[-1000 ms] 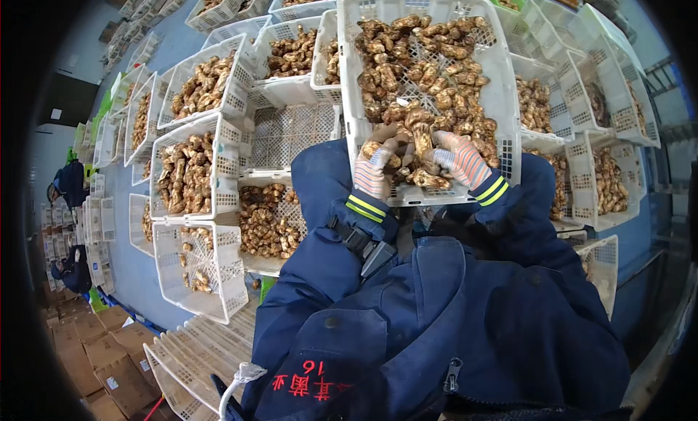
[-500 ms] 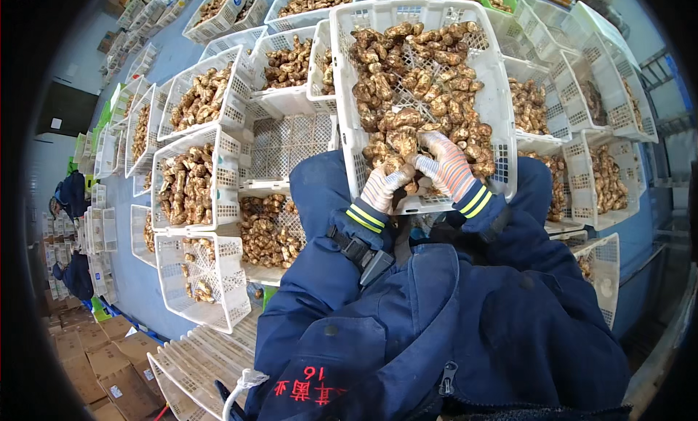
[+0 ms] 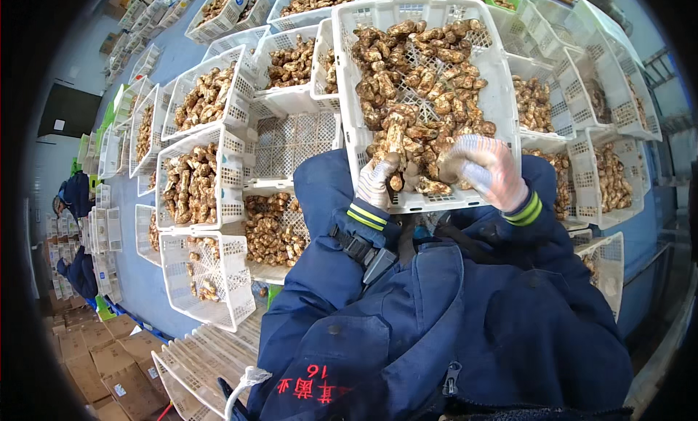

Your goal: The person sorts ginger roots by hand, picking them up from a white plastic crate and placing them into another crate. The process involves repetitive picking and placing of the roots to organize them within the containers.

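Observation:
A white perforated plastic crate rests across my lap, holding many brown, knobbly, thick-stemmed mushrooms. My left hand, in a striped knit glove, is at the crate's near left corner. Its fingers are closed on a mushroom, whose pale end shows beside the fingertips. At the near right of the crate, my right hand, gloved alike, hovers over the mushrooms with its fingers bent. Motion smears those fingers, so whether they hold anything is unclear. Between the hands a loose mushroom lies by the near wall.
White crates of mushrooms crowd both sides, such as a crate on the left and a crate on the right. A crate with a bare mesh bottom stands left of my lap. Cardboard boxes are stacked at the lower left.
My hands were together on a mushroom at the crate's near side. My right hand has pulled away to the right; my left has shifted slightly and stays at the near left corner.

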Action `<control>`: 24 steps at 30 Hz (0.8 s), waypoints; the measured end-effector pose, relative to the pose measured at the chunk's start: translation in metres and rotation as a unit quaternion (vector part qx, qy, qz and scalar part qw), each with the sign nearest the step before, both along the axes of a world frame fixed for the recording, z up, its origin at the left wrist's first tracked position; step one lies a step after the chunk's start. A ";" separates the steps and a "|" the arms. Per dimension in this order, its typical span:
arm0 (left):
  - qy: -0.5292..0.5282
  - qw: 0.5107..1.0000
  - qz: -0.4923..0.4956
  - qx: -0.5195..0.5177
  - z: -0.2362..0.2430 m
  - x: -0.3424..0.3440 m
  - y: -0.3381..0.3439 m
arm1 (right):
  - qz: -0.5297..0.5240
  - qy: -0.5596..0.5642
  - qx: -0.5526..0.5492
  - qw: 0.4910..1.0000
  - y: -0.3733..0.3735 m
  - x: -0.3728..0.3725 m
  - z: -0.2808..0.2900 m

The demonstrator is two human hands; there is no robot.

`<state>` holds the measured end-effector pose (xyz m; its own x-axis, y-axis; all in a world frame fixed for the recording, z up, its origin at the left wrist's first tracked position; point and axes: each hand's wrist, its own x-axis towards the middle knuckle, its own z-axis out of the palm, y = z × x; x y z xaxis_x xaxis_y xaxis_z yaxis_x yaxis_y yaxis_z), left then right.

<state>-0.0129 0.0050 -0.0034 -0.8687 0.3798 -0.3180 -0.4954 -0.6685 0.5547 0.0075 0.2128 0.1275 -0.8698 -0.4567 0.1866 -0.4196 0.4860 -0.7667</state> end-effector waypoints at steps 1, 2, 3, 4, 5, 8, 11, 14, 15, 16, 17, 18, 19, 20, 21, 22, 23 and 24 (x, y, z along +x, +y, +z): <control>0.016 1.000 0.007 -0.004 -0.002 0.001 -0.002 | 0.105 0.048 0.000 0.993 0.003 0.004 0.014; 0.013 1.000 0.017 -0.014 0.001 0.001 -0.001 | 0.163 0.001 -0.022 0.986 0.004 0.008 0.022; 0.011 0.999 0.028 -0.024 0.005 0.001 -0.002 | 0.222 -0.046 -0.045 0.973 0.005 0.010 0.025; 0.046 0.998 0.026 -0.043 -0.005 -0.002 -0.005 | 0.217 -0.021 -0.013 0.976 0.009 0.014 -0.002; 0.080 0.995 0.019 -0.058 -0.020 -0.009 -0.006 | 0.184 -0.123 0.131 0.966 0.004 0.014 0.010; 0.120 0.985 0.069 -0.107 -0.029 -0.010 0.001 | 0.153 0.071 0.249 0.954 0.010 0.014 -0.030; 0.160 0.950 0.102 -0.250 -0.024 -0.010 0.002 | 0.160 0.121 0.211 0.957 0.025 0.006 -0.040; 0.252 0.863 0.115 -0.423 -0.024 -0.009 -0.002 | 0.012 0.094 0.193 0.977 0.017 -0.012 -0.064; 0.276 0.851 0.115 -0.431 -0.023 -0.011 0.002 | -0.035 0.087 0.141 0.986 0.018 -0.015 -0.075; 0.293 0.837 0.121 -0.446 -0.024 -0.010 -0.001 | -0.047 0.049 0.091 0.994 0.009 -0.019 -0.077; 0.312 0.823 0.123 -0.459 -0.012 -0.009 0.000 | -0.102 0.080 0.082 0.988 0.002 -0.018 -0.080; 0.233 0.923 0.097 -0.292 0.000 -0.003 0.003 | -0.127 -0.053 0.038 0.990 -0.002 -0.018 -0.079; 0.235 0.923 0.096 -0.289 -0.001 -0.003 0.004 | -0.154 -0.183 -0.005 0.971 -0.003 -0.017 -0.075; 0.238 0.923 0.096 -0.286 -0.003 -0.003 0.003 | -0.159 -0.182 0.036 0.970 -0.002 -0.020 -0.078; 0.240 0.924 0.095 -0.283 -0.005 -0.003 0.003 | -0.162 -0.217 0.136 0.953 0.002 -0.027 -0.080; 0.240 0.919 0.091 -0.299 -0.005 -0.003 0.002 | -0.176 -0.233 0.066 0.954 0.001 -0.026 -0.084; 0.235 0.921 0.090 -0.296 -0.006 -0.003 0.002 | -0.188 -0.247 -0.005 0.951 -0.001 -0.025 -0.086; 0.230 0.924 0.090 -0.293 -0.007 -0.003 0.002 | -0.183 -0.189 0.072 0.962 -0.002 -0.027 -0.087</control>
